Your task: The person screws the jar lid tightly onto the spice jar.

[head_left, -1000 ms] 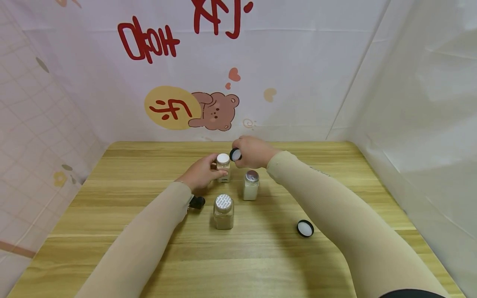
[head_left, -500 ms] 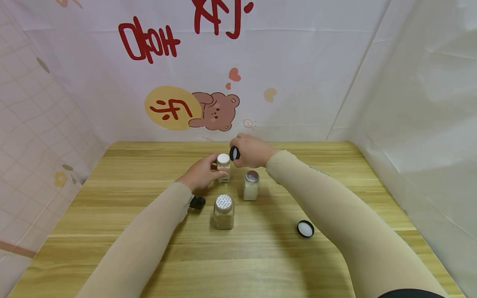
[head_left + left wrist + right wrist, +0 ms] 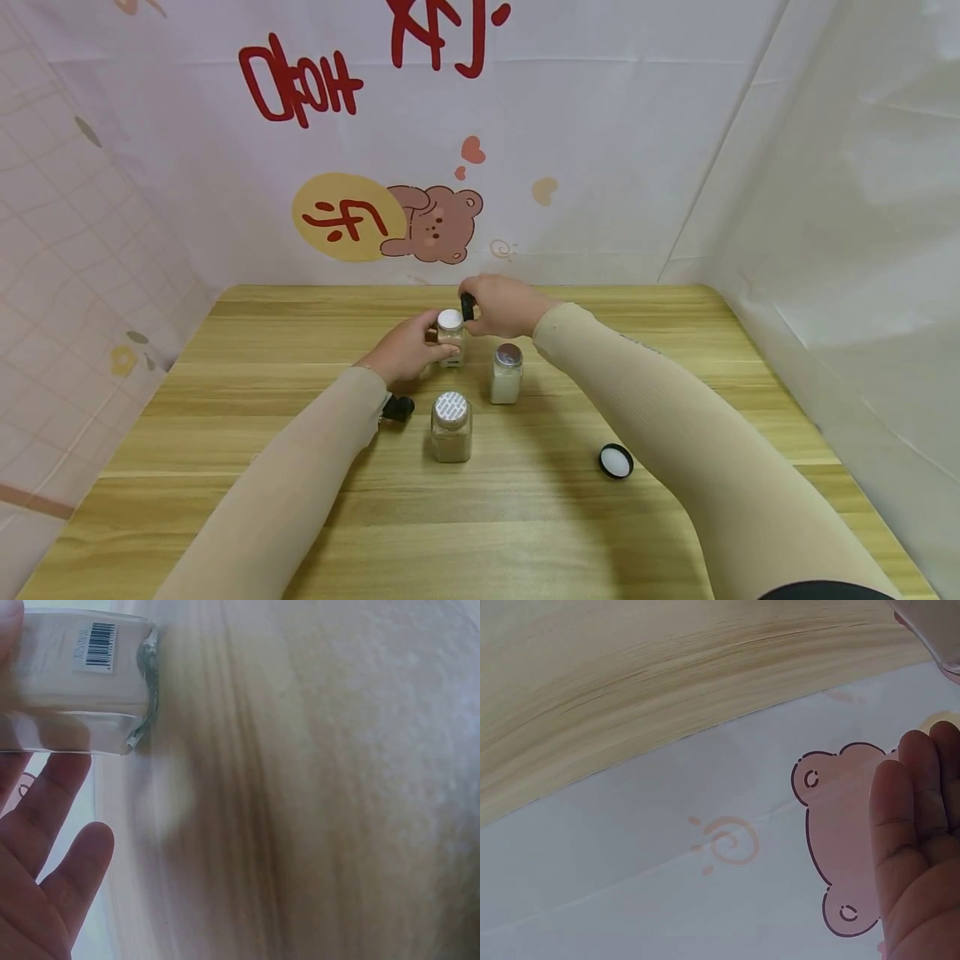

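Note:
My left hand [image 3: 405, 346] grips a small glass jar [image 3: 452, 340] with a white top, thumb on the near side. In the left wrist view the jar's barcode label [image 3: 95, 646] shows, along with its clear base; two fingers [image 3: 79, 877] stick out below it. Just right of the jar top, my right hand [image 3: 510, 306] pinches a black lid [image 3: 468, 307] held on edge, apart from the jar as far as I can see. The right wrist view shows that hand's fingers [image 3: 894, 802] but hides the lid.
A jar of white contents [image 3: 507, 375] stands close by on the wooden table [image 3: 525, 533]. Nearer is a larger jar [image 3: 451, 429] with a patterned white top. A black-rimmed lid [image 3: 616, 461] lies at right. A black object [image 3: 398, 408] sits partly behind the left sleeve.
The black lid in my right hand has turned from showing its white inside to standing edge-on, and has shifted slightly left toward the jar. My left hand and its jar have stayed put.

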Available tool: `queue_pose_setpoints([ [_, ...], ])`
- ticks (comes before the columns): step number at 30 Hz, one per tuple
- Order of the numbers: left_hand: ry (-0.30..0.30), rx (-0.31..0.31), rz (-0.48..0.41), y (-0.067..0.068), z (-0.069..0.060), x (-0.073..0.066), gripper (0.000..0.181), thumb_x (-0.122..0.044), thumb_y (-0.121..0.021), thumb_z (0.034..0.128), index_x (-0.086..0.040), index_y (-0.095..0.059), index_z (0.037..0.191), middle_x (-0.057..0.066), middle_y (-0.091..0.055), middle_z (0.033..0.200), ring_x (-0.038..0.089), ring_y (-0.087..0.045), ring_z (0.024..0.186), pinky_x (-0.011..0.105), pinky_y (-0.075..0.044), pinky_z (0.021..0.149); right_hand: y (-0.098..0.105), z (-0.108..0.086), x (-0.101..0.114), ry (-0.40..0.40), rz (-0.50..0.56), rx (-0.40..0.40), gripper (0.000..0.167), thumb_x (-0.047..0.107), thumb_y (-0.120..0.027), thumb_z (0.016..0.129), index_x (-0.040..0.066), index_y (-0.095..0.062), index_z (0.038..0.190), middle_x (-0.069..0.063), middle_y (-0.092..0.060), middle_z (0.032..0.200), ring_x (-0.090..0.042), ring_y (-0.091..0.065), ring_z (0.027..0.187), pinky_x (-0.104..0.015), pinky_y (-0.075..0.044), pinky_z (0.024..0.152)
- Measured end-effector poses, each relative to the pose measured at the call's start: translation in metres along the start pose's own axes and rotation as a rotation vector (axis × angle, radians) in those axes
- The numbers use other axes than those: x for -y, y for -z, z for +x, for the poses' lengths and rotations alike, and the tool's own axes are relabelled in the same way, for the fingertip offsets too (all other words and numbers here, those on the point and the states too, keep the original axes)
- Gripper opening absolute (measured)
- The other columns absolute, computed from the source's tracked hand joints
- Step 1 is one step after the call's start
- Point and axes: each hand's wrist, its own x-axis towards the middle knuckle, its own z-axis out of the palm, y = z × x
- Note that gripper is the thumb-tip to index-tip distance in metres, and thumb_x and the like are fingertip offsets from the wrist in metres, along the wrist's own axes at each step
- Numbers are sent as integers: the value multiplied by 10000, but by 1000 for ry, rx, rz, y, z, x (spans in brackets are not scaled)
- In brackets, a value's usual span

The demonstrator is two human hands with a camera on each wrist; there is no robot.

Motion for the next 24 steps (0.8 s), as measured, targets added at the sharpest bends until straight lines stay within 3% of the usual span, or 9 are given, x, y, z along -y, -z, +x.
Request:
queue_pose_setpoints([
  [12,7,-5,5,0,0,-1,488,-368,-768,979,-227,-562,1398,36,-670,1319,273,-633,1279,513,-475,1151,1,2,6,19,29,2,402,279,-760,959,36,-643,1258,-70,-714,1142,-206,-664,1044,-372,-551,1012],
  [24,3,-6,5,0,2,2,453,-391,-767,976,-266,-573,1367,38,-674,1301,285,-626,1278,544,-456,1153,0,7,10,60,41,7,337,277,-746,971,37,-683,1199,-55,-705,1122,-200,-641,1037,-362,-536,1000],
])
